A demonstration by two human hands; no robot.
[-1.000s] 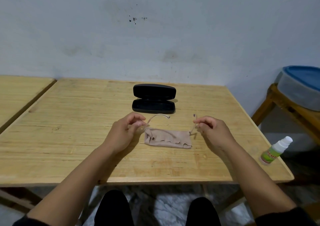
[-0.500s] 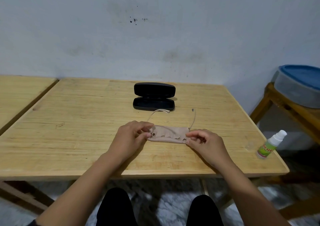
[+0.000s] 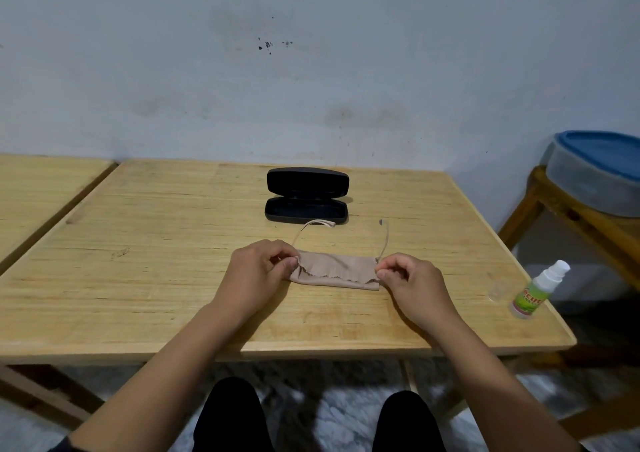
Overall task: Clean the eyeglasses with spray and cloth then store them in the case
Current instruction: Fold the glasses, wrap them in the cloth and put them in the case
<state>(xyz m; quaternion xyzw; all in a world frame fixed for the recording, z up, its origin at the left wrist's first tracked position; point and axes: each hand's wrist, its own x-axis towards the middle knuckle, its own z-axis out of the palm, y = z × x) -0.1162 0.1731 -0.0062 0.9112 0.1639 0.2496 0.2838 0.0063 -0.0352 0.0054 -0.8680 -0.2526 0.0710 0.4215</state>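
A beige cleaning cloth point(image 3: 334, 271) lies draped over the front of the eyeglasses point(image 3: 383, 240) on the wooden table point(image 3: 138, 278). Only the two thin temple arms show, pointing away from me. My left hand point(image 3: 258, 271) pinches the cloth's left end. My right hand point(image 3: 410, 283) pinches its right end at the hinge. Behind them a black glasses case point(image 3: 306, 197) stands open. A small spray bottle point(image 3: 536, 290) with a green label and white nozzle stands at the table's right edge.
A second wooden table point(image 3: 38, 188) adjoins on the left with a narrow gap. To the right a wooden stool point(image 3: 568, 216) carries a grey tub with a blue lid point(image 3: 599, 167). A wall runs right behind the table.
Both hands came down from the temple arms onto the cloth's two ends. The cloth and eyeglasses now lie slightly closer to me on the table.
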